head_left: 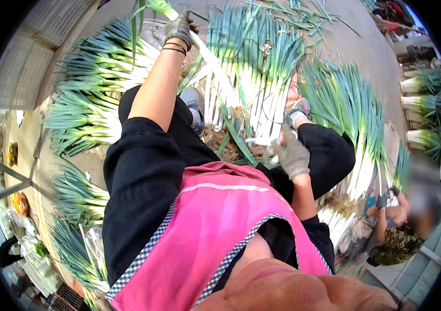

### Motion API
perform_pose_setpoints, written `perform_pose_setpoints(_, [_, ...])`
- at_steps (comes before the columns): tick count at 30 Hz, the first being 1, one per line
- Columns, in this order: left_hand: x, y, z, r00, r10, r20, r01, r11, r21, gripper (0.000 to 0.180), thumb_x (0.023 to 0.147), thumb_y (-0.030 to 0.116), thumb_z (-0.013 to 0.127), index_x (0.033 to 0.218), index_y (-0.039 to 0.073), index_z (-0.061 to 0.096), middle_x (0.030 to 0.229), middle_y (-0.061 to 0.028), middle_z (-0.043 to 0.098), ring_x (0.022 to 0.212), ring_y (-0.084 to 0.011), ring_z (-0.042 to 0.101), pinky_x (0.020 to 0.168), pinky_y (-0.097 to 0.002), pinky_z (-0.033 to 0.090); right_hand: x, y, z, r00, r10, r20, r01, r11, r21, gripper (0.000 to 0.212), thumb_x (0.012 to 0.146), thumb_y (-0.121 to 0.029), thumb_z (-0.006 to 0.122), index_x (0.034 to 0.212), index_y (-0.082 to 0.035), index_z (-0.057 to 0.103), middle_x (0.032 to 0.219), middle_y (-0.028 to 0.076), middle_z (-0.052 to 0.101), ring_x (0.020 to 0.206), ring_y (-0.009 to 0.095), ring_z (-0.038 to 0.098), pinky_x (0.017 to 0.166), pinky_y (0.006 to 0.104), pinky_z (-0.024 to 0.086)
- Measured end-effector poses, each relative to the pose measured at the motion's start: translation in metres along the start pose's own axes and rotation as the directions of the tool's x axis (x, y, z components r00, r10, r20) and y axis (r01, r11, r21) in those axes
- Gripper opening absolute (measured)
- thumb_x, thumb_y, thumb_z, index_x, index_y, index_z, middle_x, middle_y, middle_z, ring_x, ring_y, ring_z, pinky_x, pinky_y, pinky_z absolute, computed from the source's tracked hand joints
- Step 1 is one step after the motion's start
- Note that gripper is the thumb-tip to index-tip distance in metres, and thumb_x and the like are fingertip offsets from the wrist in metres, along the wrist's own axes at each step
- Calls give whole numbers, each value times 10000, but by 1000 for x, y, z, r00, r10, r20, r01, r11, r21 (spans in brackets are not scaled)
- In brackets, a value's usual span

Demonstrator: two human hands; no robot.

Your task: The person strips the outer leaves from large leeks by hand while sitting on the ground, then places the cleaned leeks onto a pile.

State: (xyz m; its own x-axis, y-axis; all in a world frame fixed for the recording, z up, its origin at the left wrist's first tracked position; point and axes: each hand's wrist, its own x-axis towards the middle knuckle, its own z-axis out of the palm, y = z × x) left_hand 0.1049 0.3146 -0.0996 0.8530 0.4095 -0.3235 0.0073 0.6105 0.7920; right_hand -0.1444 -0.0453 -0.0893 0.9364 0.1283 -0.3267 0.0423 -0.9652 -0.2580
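Note:
My left hand [179, 30], in a grey work glove, is raised at the top and closed around a leek [206, 51]. Its pale shaft slants down to the right from my grip, its green top pointing up and left. Lower down, by my knee, is my gloved right hand [294, 158]. Its fingers look curled and are smeared by motion; a blurred whitish bit shows at their tips, too unclear to name. Between my feet lies a row of leeks [254, 62], white ends toward me. Loose green leaves [237, 136] and roots lie just in front of my lap.
Leek piles stand at the left [88, 122] and right [347, 111]. Leaf scraps [303, 15] litter the far floor. A co-worker [399, 236] handles leeks at the lower right. Tied leek bundles [425, 109] sit by the right edge, white crates [34, 52] at the upper left.

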Motion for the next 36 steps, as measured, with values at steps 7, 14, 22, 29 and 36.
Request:
perform_pose_setpoints(7, [-40,-59,55,978,-153,142,157,987,-16,186,799,217,571,706,99,462,563,-3,422,472,-147,403,440,-281,388,23,-53,-27,958,-140,-250,240,868,434,506,755,-343,561,1136,-27,454,828,190,574,760,333,554,682,384,433])
perform_pose_setpoints(14, [-196,-60,149,398,-102,912,-166,969,181,461,849,361,484,1126,0,414,804,-79,554,698,-157,536,628,-268,436,5,-5,-41,856,92,-508,465,289,837,389,791,-291,587,1065,-35,486,723,17,546,599,111,506,547,246,409])
perform_pose_setpoints(22, [-161,-95,150,614,-263,744,-255,827,502,333,850,308,505,1007,15,503,748,-64,557,600,-120,524,543,-222,427,-33,234,-110,611,378,-696,62,853,518,523,773,-439,552,1055,-2,504,860,118,577,725,183,557,649,306,461])
perform_pose_setpoints(29, [-144,-95,95,564,-438,700,-351,641,683,272,852,270,507,976,29,530,703,-32,558,564,-98,520,512,-216,429,-112,462,18,430,844,-320,-670,536,514,536,737,-478,524,1147,-133,507,1211,123,458,1122,272,423,939,352,327])
perform_pose_setpoints(36, [-141,-58,80,570,-512,643,-282,613,738,260,851,218,510,1003,8,506,724,-54,550,583,-113,511,520,-223,423,-165,544,89,-239,939,-248,-664,28,747,441,740,-387,518,1060,-84,539,1078,147,548,1018,296,501,821,373,391])
